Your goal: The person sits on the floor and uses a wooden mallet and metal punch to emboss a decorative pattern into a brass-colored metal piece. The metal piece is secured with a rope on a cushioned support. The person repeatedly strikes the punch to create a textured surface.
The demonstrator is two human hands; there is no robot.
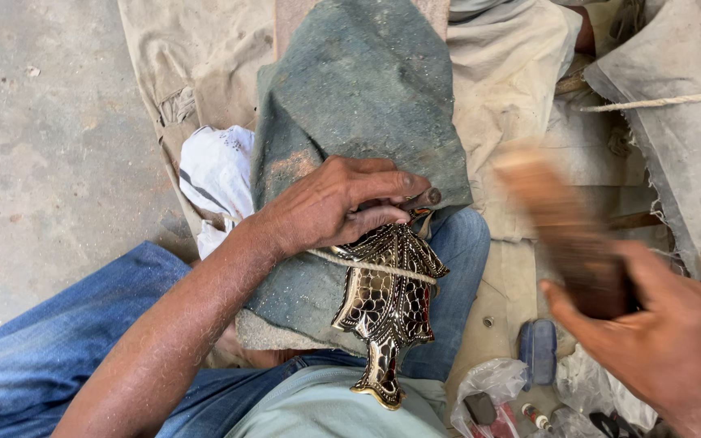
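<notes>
My left hand (pixel 336 203) presses down on the top of a shiny brass ornament (pixel 387 304) with a dark scale-like pattern. The ornament lies on a grey-green felt cloth (pixel 359 89) draped over my lap, and a cord (pixel 367 266) runs across it. My right hand (pixel 659 337) is raised at the right and grips a wooden-handled tool (pixel 565 227), which is blurred with motion and stands apart from the ornament.
Beige canvas sheets (pixel 513 73) cover the ground ahead, with a rope (pixel 659 103) across the right one. A white cloth (pixel 217 170) lies left of the felt. Small bottles, a blue object (pixel 538 349) and plastic bags (pixel 488 389) sit at lower right. Bare concrete floor (pixel 42 122) lies left.
</notes>
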